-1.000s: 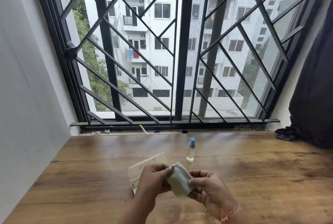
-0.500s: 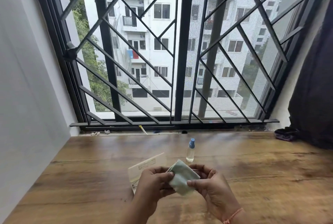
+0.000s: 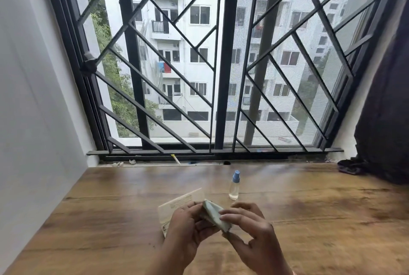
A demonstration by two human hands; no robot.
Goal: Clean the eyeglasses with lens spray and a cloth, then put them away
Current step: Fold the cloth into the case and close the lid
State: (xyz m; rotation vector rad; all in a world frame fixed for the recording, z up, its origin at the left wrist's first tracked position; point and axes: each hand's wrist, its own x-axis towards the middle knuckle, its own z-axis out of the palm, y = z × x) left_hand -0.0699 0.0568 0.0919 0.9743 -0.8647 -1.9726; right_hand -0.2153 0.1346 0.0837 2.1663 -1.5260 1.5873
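A pale green cloth (image 3: 214, 214) is held folded between both hands above the wooden table (image 3: 321, 219). My left hand (image 3: 188, 228) grips its left end, and my right hand (image 3: 250, 230) pinches the right end with thumb and fingers. The eyeglasses are hidden, and I cannot tell whether they are inside the cloth. A small clear spray bottle (image 3: 234, 186) with a blue cap stands upright just beyond my hands. A light, flat case or packet (image 3: 177, 203) with printed text lies under and behind my left hand.
A window with a black metal grille (image 3: 221, 75) runs along the table's far edge. A white wall (image 3: 33, 119) closes the left side. A dark curtain (image 3: 385, 119) hangs at the right, with a dark bundle (image 3: 349, 166) at its foot.
The cloth has been folded narrower and tilted, its lower end swinging down to the right. My hands shifted slightly closer together around it.
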